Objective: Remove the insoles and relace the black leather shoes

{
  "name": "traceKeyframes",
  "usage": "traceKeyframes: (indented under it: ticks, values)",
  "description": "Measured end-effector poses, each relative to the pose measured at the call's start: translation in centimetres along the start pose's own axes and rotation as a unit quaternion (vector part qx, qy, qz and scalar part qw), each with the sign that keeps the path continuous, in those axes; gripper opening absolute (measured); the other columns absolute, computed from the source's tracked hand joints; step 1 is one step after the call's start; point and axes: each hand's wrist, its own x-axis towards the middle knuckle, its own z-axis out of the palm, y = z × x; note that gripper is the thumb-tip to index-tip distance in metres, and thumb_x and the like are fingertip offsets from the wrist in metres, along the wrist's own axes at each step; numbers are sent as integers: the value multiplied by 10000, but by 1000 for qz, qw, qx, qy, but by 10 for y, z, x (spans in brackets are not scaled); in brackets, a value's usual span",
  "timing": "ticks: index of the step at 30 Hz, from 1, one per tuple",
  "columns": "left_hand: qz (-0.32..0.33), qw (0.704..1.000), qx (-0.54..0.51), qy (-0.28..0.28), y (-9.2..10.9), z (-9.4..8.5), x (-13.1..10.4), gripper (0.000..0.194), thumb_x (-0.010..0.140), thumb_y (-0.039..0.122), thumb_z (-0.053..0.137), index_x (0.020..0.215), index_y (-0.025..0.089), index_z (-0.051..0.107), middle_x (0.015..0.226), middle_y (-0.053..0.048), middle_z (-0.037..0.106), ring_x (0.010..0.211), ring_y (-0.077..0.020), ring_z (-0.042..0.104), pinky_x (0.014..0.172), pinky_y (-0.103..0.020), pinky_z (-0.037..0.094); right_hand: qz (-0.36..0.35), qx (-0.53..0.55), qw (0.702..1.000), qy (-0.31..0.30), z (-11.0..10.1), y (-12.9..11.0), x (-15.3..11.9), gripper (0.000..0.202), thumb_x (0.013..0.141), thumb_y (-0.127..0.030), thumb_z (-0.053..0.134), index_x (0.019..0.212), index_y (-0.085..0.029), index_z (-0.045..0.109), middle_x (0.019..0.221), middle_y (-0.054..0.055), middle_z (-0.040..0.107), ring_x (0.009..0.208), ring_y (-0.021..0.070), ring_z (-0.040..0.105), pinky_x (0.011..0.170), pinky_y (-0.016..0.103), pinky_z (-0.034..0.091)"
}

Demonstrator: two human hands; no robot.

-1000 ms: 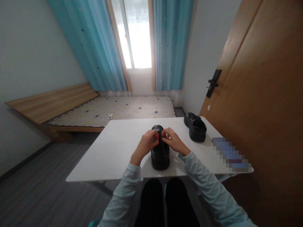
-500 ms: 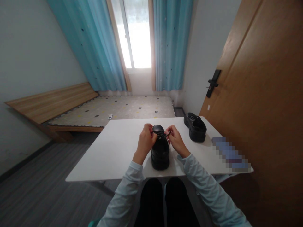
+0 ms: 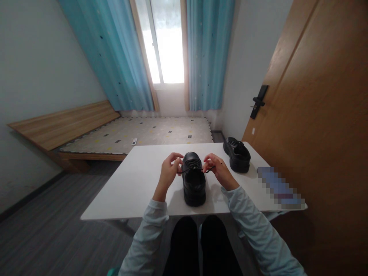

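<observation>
A black lace-up shoe (image 3: 194, 193) stands on the white table (image 3: 138, 184) in front of me, its toe pointing away. On its left side my left hand (image 3: 169, 171) pinches one end of the black shoelace. My right hand (image 3: 216, 168) grips the other lace end (image 3: 211, 169) on the right side, and a bit of it sticks out past the fingers. Between the hands the lace runs across the shoe's opening, drawn out to both sides.
A second black shoe (image 3: 239, 157) stands at the table's back right. Near the right edge lies a blurred bluish item (image 3: 278, 186). Behind the table is a bed (image 3: 161, 130) with a small white remote (image 3: 134, 142); a wooden door (image 3: 316, 115) is on the right.
Both hands have moved apart, the left one to the left and the right one slightly right. The lace is now stretched sideways, and more of the shoe's front shows.
</observation>
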Motion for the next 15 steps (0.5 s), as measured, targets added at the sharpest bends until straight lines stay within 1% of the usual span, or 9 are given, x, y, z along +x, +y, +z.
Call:
traceKeyframes:
  ticks: [2, 4, 6, 7, 9, 10, 11, 13, 15]
  values:
    - [-43, 998, -20, -39, 0, -1, 1, 344, 832, 466, 457, 846, 148, 586, 586, 22, 549, 401, -86, 494, 392, -211, 416, 17, 16, 999, -33, -3, -3, -1, 490, 869, -605, 368, 832, -173, 595, 557, 25, 633, 557, 165, 599, 654, 313, 455]
    - [-75, 995, -1, -66, -3, -3, 3, 509, 856, 569, 370, 767, 135, 622, 571, -23, 602, 479, -123, 570, 474, -240, 463, 42, 23, 997, -63, -6, -8, -1, 642, 860, -681, 258, 867, -156, 629, 559, 51, 642, 574, 188, 614, 688, 339, 463]
    - [-72, 993, 69, -70, -8, -7, 5, 556, 845, 598, 382, 690, 137, 650, 632, -68, 666, 613, -164, 639, 585, -273, 501, 62, 18, 996, -66, -9, -10, -1, 729, 840, -723, 206, 898, -147, 650, 548, 58, 640, 593, 201, 625, 719, 354, 470]
    - [-59, 989, 115, -65, -11, -8, 6, 517, 824, 589, 442, 676, 144, 662, 666, -74, 687, 668, -181, 656, 629, -286, 507, 68, 13, 996, -60, -11, -10, 0, 744, 836, -728, 202, 905, -143, 657, 542, 58, 637, 599, 202, 628, 728, 356, 473]
    - [-25, 980, 191, -54, -17, -10, 7, 377, 758, 525, 587, 718, 164, 685, 726, -62, 710, 719, -198, 666, 672, -303, 509, 70, 2, 997, -34, -13, -7, 1, 697, 845, -692, 254, 909, -135, 668, 545, 56, 637, 599, 193, 628, 719, 345, 478]
    - [-11, 976, 212, -53, -19, -10, 7, 324, 733, 489, 632, 751, 171, 690, 750, -55, 715, 723, -200, 668, 679, -306, 509, 68, -5, 998, -16, -14, -5, 3, 625, 848, -650, 319, 913, -135, 669, 557, 51, 641, 596, 183, 625, 700, 332, 479]
    - [-3, 974, 221, -55, -21, -9, 7, 295, 723, 464, 653, 779, 176, 692, 769, -51, 718, 720, -199, 669, 678, -307, 508, 66, -15, 998, 3, -14, -2, 4, 531, 837, -593, 406, 916, -138, 669, 575, 44, 646, 588, 170, 617, 672, 316, 477]
    - [6, 975, 213, -55, -23, -6, 6, 270, 729, 437, 658, 809, 180, 689, 792, -47, 719, 701, -189, 668, 666, -304, 510, 62, -46, 996, 36, -13, 5, 6, 341, 765, -448, 583, 906, -151, 673, 618, 20, 651, 566, 136, 587, 615, 282, 466]
    - [15, 978, 203, -46, -24, -3, 6, 253, 727, 420, 666, 812, 183, 688, 795, -45, 719, 696, -186, 665, 660, -304, 515, 58, -82, 994, 42, -10, 10, 8, 265, 683, -346, 679, 865, -153, 683, 662, 7, 648, 558, 112, 558, 579, 264, 457]
